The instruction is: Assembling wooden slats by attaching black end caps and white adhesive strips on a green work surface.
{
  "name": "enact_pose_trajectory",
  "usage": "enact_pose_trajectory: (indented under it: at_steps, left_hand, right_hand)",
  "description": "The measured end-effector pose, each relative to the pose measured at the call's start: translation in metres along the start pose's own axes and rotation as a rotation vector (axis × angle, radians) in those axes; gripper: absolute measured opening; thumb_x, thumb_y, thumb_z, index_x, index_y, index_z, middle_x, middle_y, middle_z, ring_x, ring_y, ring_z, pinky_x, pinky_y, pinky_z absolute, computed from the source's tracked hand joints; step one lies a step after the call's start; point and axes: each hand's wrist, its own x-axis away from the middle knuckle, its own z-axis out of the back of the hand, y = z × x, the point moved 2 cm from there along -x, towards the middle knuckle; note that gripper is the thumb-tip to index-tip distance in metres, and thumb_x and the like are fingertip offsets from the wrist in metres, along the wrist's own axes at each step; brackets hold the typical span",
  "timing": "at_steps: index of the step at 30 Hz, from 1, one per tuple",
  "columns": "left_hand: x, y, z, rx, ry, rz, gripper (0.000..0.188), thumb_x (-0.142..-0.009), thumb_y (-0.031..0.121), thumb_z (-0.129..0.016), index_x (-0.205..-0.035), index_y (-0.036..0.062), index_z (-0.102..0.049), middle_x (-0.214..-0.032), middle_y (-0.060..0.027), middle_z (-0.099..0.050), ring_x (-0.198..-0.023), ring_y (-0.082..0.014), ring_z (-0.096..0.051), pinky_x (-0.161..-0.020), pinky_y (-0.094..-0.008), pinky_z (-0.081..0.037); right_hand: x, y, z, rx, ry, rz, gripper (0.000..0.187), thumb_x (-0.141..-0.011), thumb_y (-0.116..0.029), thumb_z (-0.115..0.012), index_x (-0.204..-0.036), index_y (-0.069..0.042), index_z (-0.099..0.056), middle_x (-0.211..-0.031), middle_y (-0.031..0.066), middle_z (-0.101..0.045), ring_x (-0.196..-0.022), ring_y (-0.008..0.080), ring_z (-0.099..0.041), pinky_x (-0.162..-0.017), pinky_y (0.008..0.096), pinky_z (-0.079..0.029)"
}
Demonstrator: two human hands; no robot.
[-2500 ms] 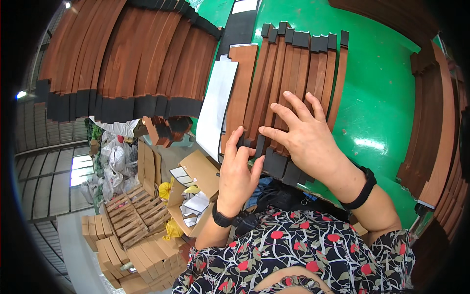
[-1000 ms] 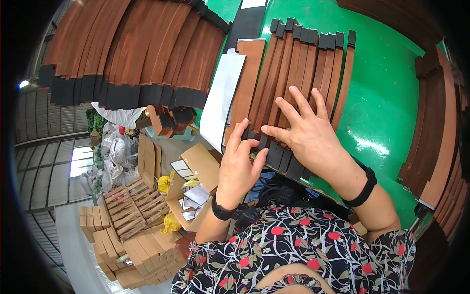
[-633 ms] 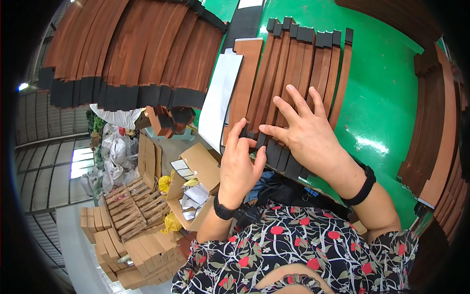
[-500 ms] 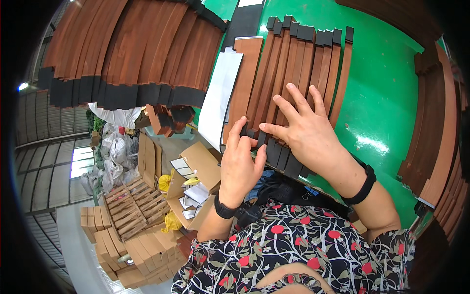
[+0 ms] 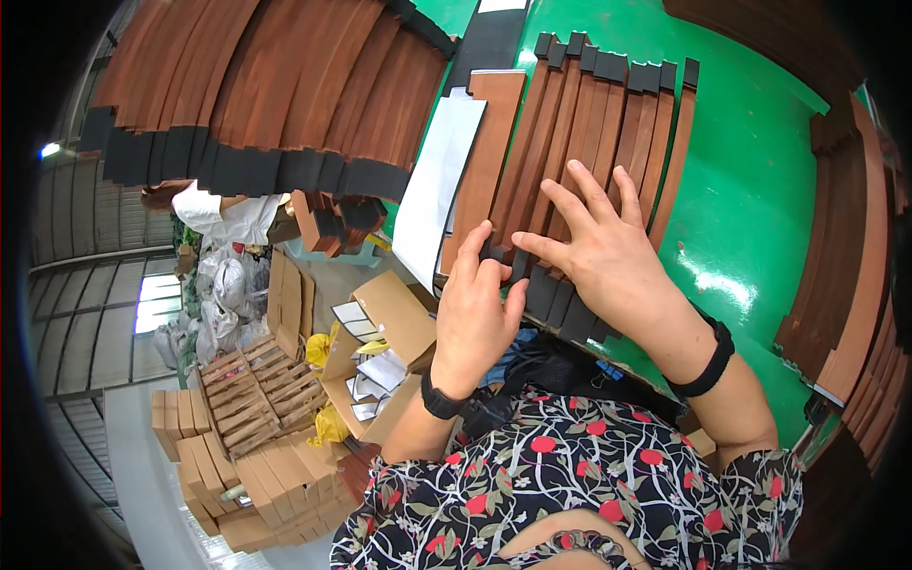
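Observation:
A row of reddish-brown wooden slats [image 5: 581, 123] with black ends lies side by side on the green table in front of me. My right hand [image 5: 608, 252] rests across them, palm down with its fingers spread. At their near end, my left hand [image 5: 475, 309] touches the black ends with its index finger stretched out, thumb apart and other fingers partly bent. Left of the row lies a wider brown board [image 5: 483, 161], and beside it a white sheet [image 5: 437, 185]. Nothing shows gripped in either hand.
A large stack of similar black-ended slats [image 5: 275, 85] fills the upper left. Green tabletop [image 5: 731, 190] shows to the right, with dark brown boards [image 5: 836, 247] beyond. At lower left are an open carton [image 5: 394, 318], a wooden pallet [image 5: 261, 394] and cardboard boxes [image 5: 275, 484]. A person in white [image 5: 228, 214] is behind.
The view has shifted slightly, so the slats sit a little further right. Both hands keep nearly the same place on the row. More of the person in white shows behind the stack.

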Motion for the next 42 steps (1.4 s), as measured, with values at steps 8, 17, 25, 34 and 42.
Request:
enact_pose_trajectory:
  at_steps: [8,17,25,34,42]
  left_hand:
    - [0.003,-0.005,-0.003,0.048,0.020,-0.010,0.027,-0.078,0.004,-0.078,-0.097,-0.0013,-0.060,-0.144,-0.0224,-0.051,-0.127,-0.0415,-0.055,-0.098,-0.0435,-0.051]
    - [0.003,-0.012,0.004,0.143,0.018,-0.025,0.053,-0.075,0.003,-0.081,-0.121,-0.0001,-0.054,-0.145,-0.0231,-0.048,-0.133,-0.0425,-0.050,-0.106,-0.0450,-0.046]
    - [0.014,-0.081,0.021,0.182,0.245,-0.020,0.065,-0.082,0.007,-0.077,-0.139,-0.0031,-0.047,-0.145,-0.0249,-0.050,-0.134,-0.0411,-0.050,-0.111,-0.0446,-0.041]
    - [0.001,-0.153,-0.008,0.103,0.246,0.150,0.064,-0.086,0.028,-0.077,-0.133,-0.0085,-0.052,-0.143,-0.0295,-0.050,-0.130,-0.0440,-0.050,-0.108,-0.0492,-0.041]
    - [-0.001,-0.165,-0.022,0.188,0.193,0.103,0.052,-0.084,0.020,-0.075,-0.126,-0.0059,-0.060,-0.140,-0.0261,-0.053,-0.124,-0.0427,-0.054,-0.105,-0.0478,-0.045]
  right_hand:
    - [-0.001,-0.010,0.002,-0.083,-0.053,0.101,0.027,-0.085,-0.014,-0.065,-0.108,-0.017,-0.079,-0.131,0.0067,-0.065,-0.140,0.0326,-0.046,-0.120,0.0633,-0.023]
    - [-0.003,-0.027,0.001,-0.014,-0.077,0.128,0.030,-0.083,-0.010,-0.065,-0.112,-0.012,-0.076,-0.135,0.0068,-0.063,-0.138,0.0326,-0.048,-0.119,0.0599,-0.028]
    - [-0.007,-0.042,0.012,0.125,-0.200,0.078,0.030,-0.084,-0.014,-0.065,-0.112,-0.009,-0.075,-0.131,0.0106,-0.063,-0.136,0.0330,-0.050,-0.119,0.0597,-0.024]
    - [-0.039,-0.103,0.004,0.036,-0.064,0.032,0.024,-0.082,-0.003,-0.065,-0.105,-0.003,-0.071,-0.121,0.0143,-0.066,-0.123,0.0340,-0.059,-0.109,0.0507,-0.041]
    - [-0.060,-0.114,-0.029,-0.029,-0.106,0.048,0.021,-0.082,-0.002,-0.066,-0.102,-0.002,-0.072,-0.113,0.0140,-0.069,-0.117,0.0327,-0.062,-0.102,0.0469,-0.045]
